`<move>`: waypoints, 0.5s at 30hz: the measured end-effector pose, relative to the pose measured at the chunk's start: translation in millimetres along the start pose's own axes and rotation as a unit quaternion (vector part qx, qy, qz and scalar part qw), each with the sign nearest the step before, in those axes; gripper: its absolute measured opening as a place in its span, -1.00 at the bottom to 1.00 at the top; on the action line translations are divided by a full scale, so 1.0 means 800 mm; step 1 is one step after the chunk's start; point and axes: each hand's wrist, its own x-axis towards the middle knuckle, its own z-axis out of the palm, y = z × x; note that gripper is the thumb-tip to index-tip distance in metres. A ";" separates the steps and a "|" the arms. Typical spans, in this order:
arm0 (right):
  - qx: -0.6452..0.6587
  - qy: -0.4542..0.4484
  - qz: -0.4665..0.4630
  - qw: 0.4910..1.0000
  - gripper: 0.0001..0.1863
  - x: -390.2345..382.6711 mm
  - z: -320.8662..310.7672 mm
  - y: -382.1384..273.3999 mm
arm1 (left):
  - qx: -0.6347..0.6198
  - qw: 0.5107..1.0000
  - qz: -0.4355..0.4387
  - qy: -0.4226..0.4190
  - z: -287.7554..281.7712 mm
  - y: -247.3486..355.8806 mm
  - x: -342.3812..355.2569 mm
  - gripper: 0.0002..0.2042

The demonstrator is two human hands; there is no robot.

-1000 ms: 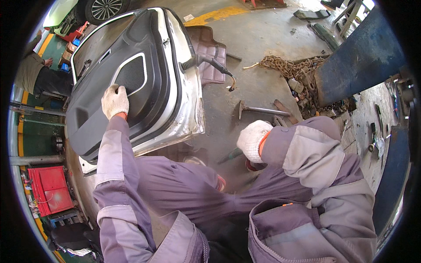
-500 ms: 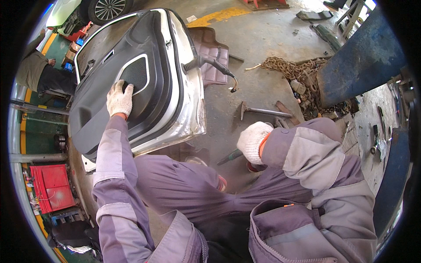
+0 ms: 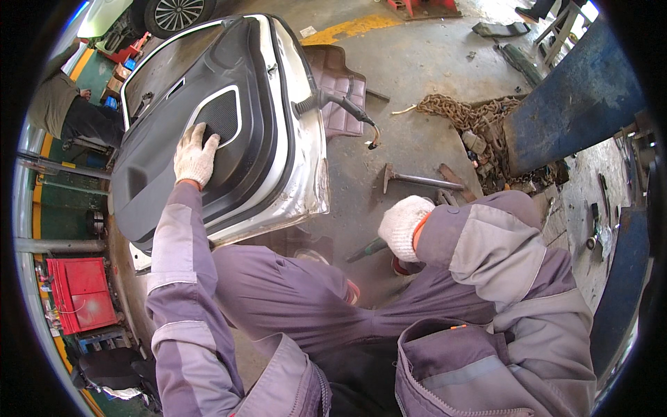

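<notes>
A white car door (image 3: 306,153) with a black inner trim panel (image 3: 149,156) lies in front of me on the left, panel side up. My left hand (image 3: 195,154), in a pale knitted glove, rests on the panel. Its fingers are spread beside the dark speaker grille (image 3: 221,115) with its light frame. My right hand (image 3: 404,226), gloved too, is bent inward over my right knee, with its fingers hidden under the back of the glove. Close to it lies the dark green end of a tool (image 3: 367,250); whether the hand touches it is hidden.
A hammer (image 3: 424,179) lies on the floor beyond my right hand. Rusty chain (image 3: 479,115) is heaped by a blue post (image 3: 573,104). A wiring harness (image 3: 347,108) sticks out of the door's edge. On the left are a red cabinet (image 3: 82,295) and another person (image 3: 76,115).
My left hand has shifted slightly on the panel, and its fingers lie flatter beside the grille. My right hand stays by the knee. The whole view has moved a little.
</notes>
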 end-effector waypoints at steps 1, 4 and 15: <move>-0.001 -0.003 0.001 1.000 -0.71 0.001 0.000 0.000 | 0.004 1.000 0.005 -0.001 0.001 -0.003 0.001 -0.37; 0.001 -0.014 0.000 1.000 -0.71 -0.001 -0.004 0.000 | 0.008 1.000 0.015 -0.006 0.003 -0.006 0.003 -0.37; 0.002 -0.024 0.005 1.000 -0.70 0.000 -0.005 0.000 | -0.104 0.988 -0.069 0.088 -0.009 0.020 -0.018 -0.58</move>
